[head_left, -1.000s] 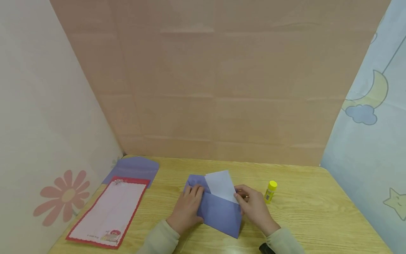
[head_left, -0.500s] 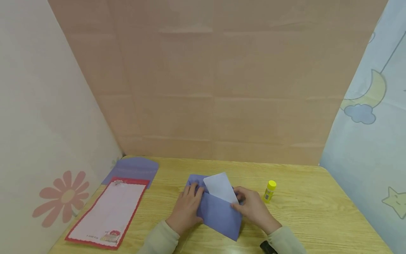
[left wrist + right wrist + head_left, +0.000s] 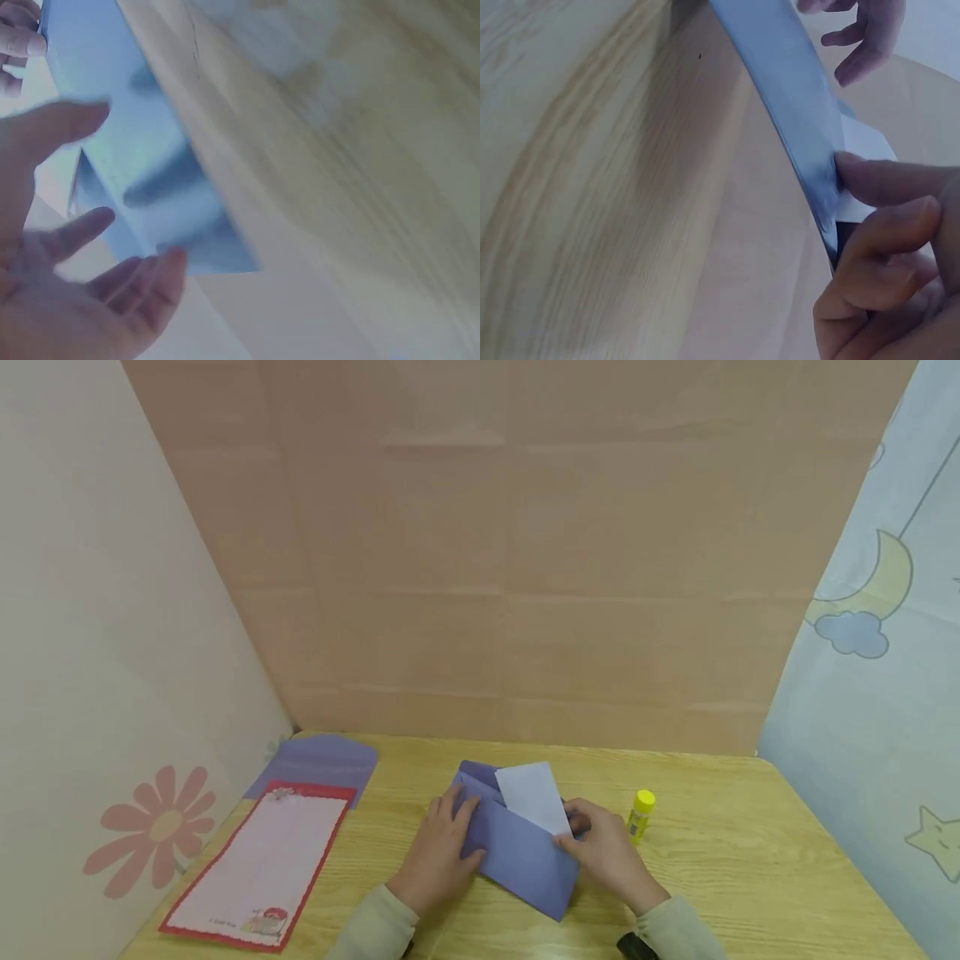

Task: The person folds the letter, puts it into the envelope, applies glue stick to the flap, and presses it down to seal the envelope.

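Observation:
A purple-blue envelope is tilted at the middle front of the table, its opening facing away. A folded white paper sticks up out of that opening, its lower part hidden inside. My right hand pinches the envelope's right end, thumb on the front and curled fingers behind. At the other end, my left hand has its fingers spread over the envelope's left side. In the left wrist view, those fingers look loosely bent and not closed around the envelope.
A yellow glue stick stands upright beyond the right hand. At left lies a red-bordered white sheet, partly over another purple envelope. A dark object shows by the right sleeve. Brown paper covers the back wall.
The left fingers have loosened from the envelope's upper left edge and spread out. The envelope has turned and shifted slightly, with the white paper in it. The right hand keeps its pinch.

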Available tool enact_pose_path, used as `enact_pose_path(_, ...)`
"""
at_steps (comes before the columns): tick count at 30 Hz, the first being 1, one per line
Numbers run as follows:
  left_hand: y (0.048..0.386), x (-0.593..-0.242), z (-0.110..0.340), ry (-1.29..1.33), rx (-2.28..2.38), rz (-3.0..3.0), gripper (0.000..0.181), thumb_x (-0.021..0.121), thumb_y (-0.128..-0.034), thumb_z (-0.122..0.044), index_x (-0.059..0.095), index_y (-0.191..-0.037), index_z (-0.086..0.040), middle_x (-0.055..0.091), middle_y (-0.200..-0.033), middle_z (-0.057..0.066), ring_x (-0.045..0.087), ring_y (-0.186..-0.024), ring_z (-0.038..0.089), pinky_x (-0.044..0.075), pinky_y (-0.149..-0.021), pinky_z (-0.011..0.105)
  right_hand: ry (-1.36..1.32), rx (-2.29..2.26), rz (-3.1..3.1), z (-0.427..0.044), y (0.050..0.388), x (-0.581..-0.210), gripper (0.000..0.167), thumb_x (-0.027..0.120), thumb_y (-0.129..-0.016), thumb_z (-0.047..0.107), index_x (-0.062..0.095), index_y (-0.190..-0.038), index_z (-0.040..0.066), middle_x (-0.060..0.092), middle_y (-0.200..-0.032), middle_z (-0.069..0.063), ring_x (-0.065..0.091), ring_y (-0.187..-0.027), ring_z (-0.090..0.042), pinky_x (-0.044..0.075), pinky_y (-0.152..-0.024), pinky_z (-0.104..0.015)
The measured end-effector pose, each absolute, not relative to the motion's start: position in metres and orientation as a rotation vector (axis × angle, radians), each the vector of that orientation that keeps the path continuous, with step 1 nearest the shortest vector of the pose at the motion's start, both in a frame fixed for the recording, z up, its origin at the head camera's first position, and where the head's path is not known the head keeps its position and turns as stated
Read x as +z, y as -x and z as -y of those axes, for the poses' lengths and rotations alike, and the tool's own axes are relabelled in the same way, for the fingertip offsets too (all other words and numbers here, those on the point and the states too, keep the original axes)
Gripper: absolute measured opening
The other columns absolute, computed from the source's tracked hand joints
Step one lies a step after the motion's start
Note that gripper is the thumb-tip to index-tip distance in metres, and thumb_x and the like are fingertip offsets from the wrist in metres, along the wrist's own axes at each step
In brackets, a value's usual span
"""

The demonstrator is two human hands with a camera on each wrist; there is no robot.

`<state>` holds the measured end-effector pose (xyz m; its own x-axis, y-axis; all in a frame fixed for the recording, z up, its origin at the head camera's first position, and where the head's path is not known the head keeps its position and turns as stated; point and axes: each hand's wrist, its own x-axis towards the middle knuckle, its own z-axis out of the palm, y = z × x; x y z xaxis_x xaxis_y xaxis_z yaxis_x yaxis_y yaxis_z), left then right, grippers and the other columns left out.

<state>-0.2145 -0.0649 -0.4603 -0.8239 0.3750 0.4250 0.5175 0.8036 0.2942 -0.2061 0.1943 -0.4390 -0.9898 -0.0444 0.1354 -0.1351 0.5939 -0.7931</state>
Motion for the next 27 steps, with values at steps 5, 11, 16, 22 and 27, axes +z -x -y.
enact_pose_path(5, 0.215, -0.457, 0.069, 0.465, -0.808, 2.530, 0.022, 0.076, -0.0869, -0.017, 0.059, -0.099, -0.011, 0.057, -0.105, 0.004, 0.056, -0.091, 0.018, 0.051, -0.069, 0.028, -0.016, 1.406, 2.644, -0.198, 0.209, -0.437, 0.030, 0.082, -0.079, 0.005, 0.068, -0.106, 0.005, 0.070, -0.083, -0.004, 0.059, -0.065, -0.014, 0.049, -0.057, -0.025)
enact_pose_path(11, 0.216, -0.454, 0.076, 0.420, -1.240, 2.610, 0.023, 0.060, -0.1007, -0.022, 0.068, -0.083, -0.010, 0.067, -0.078, -0.002, 0.059, -0.066, 0.007, 0.048, -0.057, 0.023, 0.057, 1.510, 2.513, -0.199, 0.210, -0.432, 0.033, 0.083, -0.079, 0.006, 0.067, -0.108, 0.000, 0.072, -0.085, -0.010, 0.060, -0.065, -0.015, 0.048, -0.057, -0.024)
enact_pose_path(16, 0.215, -0.451, 0.077, 0.536, -1.768, 2.602, 0.034, 0.052, -0.1056, -0.024, 0.066, -0.115, 0.006, 0.070, -0.097, 0.017, 0.067, -0.077, 0.028, 0.055, -0.063, 0.032, 0.100, 1.608, 2.443, -0.198, 0.209, -0.432, 0.034, 0.082, -0.080, 0.005, 0.066, -0.109, -0.001, 0.073, -0.089, -0.013, 0.064, -0.068, -0.015, 0.050, -0.059, -0.024)
enact_pose_path(22, 0.217, -0.447, 0.072, 0.510, -2.038, 2.533, 0.032, 0.052, -0.1052, -0.026, 0.066, -0.115, 0.001, 0.069, -0.102, 0.020, 0.065, -0.077, 0.021, 0.049, -0.054, 0.027, 0.109, 1.734, 2.393, -0.196, 0.209, -0.432, 0.034, 0.083, -0.079, 0.005, 0.065, -0.107, -0.001, 0.074, -0.086, -0.013, 0.062, -0.061, -0.014, 0.046, -0.054, -0.025)
enact_pose_path(27, 0.217, -0.449, 0.071, 0.478, -2.065, 2.498, 0.024, 0.053, -0.1047, -0.021, 0.063, -0.112, 0.000, 0.071, -0.099, 0.017, 0.065, -0.080, 0.034, 0.050, -0.053, 0.031, 0.100, 1.805, 2.421, -0.195, 0.208, -0.433, 0.033, 0.083, -0.079, 0.006, 0.065, -0.107, 0.000, 0.073, -0.082, -0.010, 0.048, -0.048, -0.010, 0.039, -0.047, -0.024)
